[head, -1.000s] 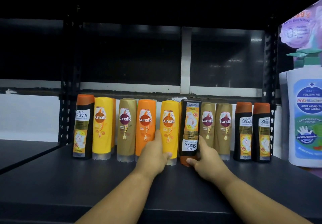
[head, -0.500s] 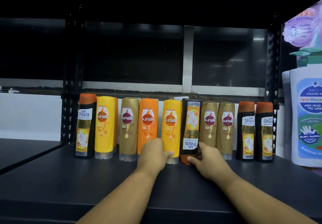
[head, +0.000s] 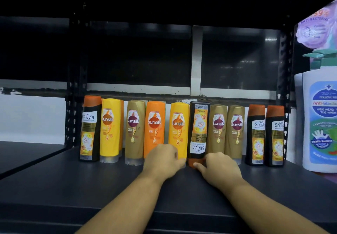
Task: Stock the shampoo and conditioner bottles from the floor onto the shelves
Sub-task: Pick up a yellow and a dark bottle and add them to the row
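A row of shampoo and conditioner bottles stands at the back of the dark shelf (head: 91, 188). In the middle, a black Safi Shayla bottle (head: 198, 130) stands upside down on its orange cap, between a yellow Sunsilk bottle (head: 179, 124) and a gold Sunsilk bottle (head: 218, 128). My right hand (head: 219, 167) grips the black bottle at its cap, thumb on the cap's front. My left hand (head: 164, 158) curls round the base of the yellow Sunsilk bottle and hides the foot of the orange Sunsilk bottle (head: 155, 124).
Two black Safi Shayla bottles (head: 265, 135) stand upright at the row's right end, one more (head: 90, 128) at the left end. A large white pump bottle (head: 321, 120) fills the right edge. Black shelf posts (head: 73, 117) flank the row.
The black bottle has slid back into line with the row. My right hand has slipped down from its body to the cap; my left hand has stayed low at the yellow bottle's base.
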Available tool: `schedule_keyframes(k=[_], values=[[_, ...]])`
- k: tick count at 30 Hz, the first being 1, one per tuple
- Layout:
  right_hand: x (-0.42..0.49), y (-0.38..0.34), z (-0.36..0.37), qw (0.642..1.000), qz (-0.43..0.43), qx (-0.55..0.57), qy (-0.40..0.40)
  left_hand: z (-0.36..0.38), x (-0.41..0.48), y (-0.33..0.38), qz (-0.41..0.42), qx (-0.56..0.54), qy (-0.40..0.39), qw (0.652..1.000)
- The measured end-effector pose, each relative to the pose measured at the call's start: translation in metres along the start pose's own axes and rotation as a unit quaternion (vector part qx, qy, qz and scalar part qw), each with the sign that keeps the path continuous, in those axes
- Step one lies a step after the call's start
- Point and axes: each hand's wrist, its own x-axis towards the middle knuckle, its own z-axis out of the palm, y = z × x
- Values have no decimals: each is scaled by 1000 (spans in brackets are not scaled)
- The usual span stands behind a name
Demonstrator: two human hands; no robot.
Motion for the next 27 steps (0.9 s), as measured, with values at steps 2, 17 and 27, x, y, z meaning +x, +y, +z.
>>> schedule_keyframes(k=[2,17,27], values=[[-4,-1,-4,999,-20,-26,-5,-3,-4,4,38,6,-20,999],[-117,52,-57,959,-126,91,-236,-35,-94,43,111,15,-179,977],[-238,51,-100,969,-129,112,-178,-59,-224,66,150,-18,-132,980]])
